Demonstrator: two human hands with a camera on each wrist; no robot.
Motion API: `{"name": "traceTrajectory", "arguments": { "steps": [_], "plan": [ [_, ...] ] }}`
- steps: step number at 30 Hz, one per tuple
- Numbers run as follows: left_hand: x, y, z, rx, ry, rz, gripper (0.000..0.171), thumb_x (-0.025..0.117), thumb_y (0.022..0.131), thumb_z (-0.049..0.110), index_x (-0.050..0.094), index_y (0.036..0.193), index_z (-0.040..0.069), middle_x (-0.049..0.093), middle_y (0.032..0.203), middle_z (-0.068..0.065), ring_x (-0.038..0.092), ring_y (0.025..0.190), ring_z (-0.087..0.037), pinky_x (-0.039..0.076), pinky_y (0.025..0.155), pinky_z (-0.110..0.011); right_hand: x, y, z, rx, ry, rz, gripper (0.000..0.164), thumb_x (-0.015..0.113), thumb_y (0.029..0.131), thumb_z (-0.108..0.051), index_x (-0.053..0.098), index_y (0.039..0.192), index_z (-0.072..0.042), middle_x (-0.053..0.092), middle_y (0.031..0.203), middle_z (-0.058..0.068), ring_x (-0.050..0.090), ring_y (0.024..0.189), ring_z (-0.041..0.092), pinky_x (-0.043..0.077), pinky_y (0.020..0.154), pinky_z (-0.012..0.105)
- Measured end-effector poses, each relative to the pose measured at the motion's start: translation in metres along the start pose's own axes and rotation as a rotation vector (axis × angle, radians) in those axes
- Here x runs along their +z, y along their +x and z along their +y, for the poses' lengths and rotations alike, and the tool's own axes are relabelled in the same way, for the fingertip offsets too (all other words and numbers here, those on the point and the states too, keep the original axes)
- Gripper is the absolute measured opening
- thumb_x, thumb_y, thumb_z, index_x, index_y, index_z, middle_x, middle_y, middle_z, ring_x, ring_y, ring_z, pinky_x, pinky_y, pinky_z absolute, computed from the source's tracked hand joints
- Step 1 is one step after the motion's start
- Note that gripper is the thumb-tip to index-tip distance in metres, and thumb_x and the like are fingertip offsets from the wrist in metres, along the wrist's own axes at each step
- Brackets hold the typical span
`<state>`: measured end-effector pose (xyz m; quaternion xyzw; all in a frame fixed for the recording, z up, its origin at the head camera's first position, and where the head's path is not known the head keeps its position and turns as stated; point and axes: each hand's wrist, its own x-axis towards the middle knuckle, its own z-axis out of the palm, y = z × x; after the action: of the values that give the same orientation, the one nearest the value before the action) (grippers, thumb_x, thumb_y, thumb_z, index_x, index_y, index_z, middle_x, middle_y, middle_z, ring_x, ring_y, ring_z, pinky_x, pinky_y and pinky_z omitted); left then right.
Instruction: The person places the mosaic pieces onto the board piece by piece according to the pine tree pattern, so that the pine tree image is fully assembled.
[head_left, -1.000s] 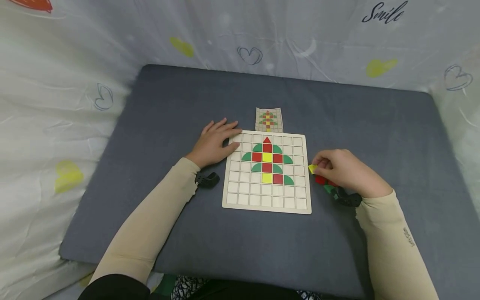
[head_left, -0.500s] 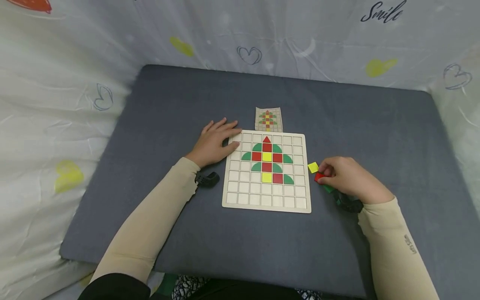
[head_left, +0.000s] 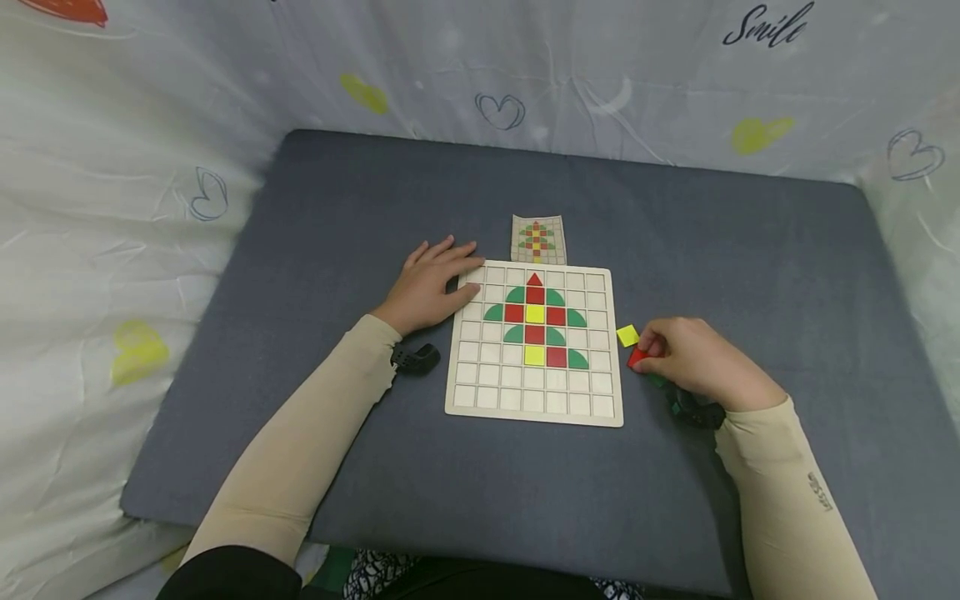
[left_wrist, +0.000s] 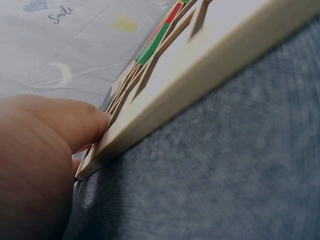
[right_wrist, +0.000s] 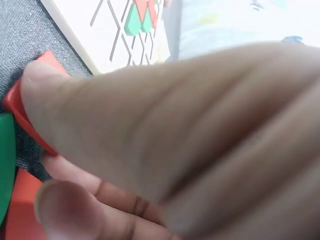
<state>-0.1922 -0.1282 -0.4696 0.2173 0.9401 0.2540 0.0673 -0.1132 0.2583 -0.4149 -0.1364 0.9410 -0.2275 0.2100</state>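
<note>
A wooden grid board (head_left: pixel 534 418) lies on the table, bearing red and yellow squares, green quarter-round pieces and a red triangle in a tree pattern. My left hand (head_left: pixel 431 287) rests at the board's upper left corner, fingers spread and thumb on the surface. Just off the right edge, my right hand (head_left: pixel 693 360) pinches a red tile (head_left: pixel 636 358) between thumb and fingers; the thumb lies across the tile (right_wrist: pixel 49 61) in the right wrist view. Beside it sits a loose yellow square (head_left: pixel 627 336). Below the fingers are a green piece (right_wrist: pixel 6 160) and another red piece (right_wrist: pixel 22 205), mostly hidden in the head view.
A small picture card (head_left: pixel 537 238) with a similar tree lies against the board's far edge. The dark grey tabletop (head_left: pixel 420 492) surrounds the board. A pale printed curtain (head_left: pixel 637 83) hangs behind and at both sides.
The right hand has let go of the yellow square, left beside the board, and moved slightly toward the body to take a red tile. The left hand has stayed put.
</note>
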Motion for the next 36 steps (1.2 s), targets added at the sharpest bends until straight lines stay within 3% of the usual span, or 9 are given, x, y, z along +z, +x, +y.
{"name": "traceTrajectory", "arguments": {
  "steps": [19, 36],
  "plan": [
    [0.0, 0.002, 0.0, 0.002, 0.002, -0.009, 0.055, 0.058, 0.108, 0.046, 0.051, 0.159, 0.025, 0.035, 0.17, 0.003, 0.015, 0.163, -0.022, -0.002, 0.133, -0.046, -0.012, 0.01, -0.034, -0.089, -0.038, 0.057, 0.004, 0.076, 0.095, -0.007, 0.073, 0.095, -0.005, 0.069, 0.08, 0.002, 0.055, 0.067, 0.017, 0.047, 0.059, 0.031],
    [-0.001, 0.0, 0.001, 0.0, -0.004, -0.006, 0.054, 0.059, 0.107, 0.044, 0.052, 0.158, 0.024, 0.035, 0.17, 0.001, 0.016, 0.163, -0.023, -0.001, 0.132, -0.047, 0.001, 0.039, -0.077, -0.219, -0.044, -0.001, 0.002, 0.075, 0.094, -0.006, 0.075, 0.094, -0.005, 0.071, 0.084, 0.001, 0.056, 0.067, 0.015, 0.047, 0.059, 0.03]
  ]
}}
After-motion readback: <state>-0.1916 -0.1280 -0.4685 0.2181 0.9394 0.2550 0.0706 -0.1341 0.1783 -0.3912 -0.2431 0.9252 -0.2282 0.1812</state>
